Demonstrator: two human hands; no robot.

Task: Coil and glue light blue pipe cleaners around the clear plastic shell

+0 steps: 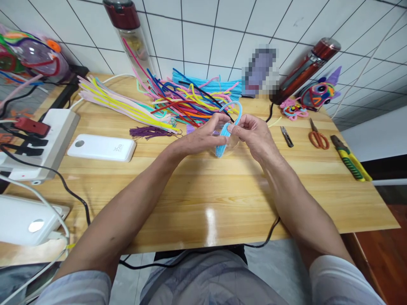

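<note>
Above the middle of the table, a clear, rounded plastic piece [234, 143] carries a band of light blue pipe cleaner [220, 149] laid in side-by-side rows. My left hand [205, 136] is closed around the plastic piece from the left, its thumb lying by the blue band. My right hand [256, 132] pinches the light blue pipe cleaner at the band's upper right. The strand's free part arches up in a loop above both hands. Fingers hide much of the plastic piece, so its full shape cannot be made out.
Behind my hands lies a pile of coloured pipe cleaners [190, 99]. Left are a purple tassel [149, 132], white power bank [101, 147] and power strip [52, 140]. Right are snips [286, 137], scissors [318, 137] and pliers [349, 161]. Two bottles stand by the wall.
</note>
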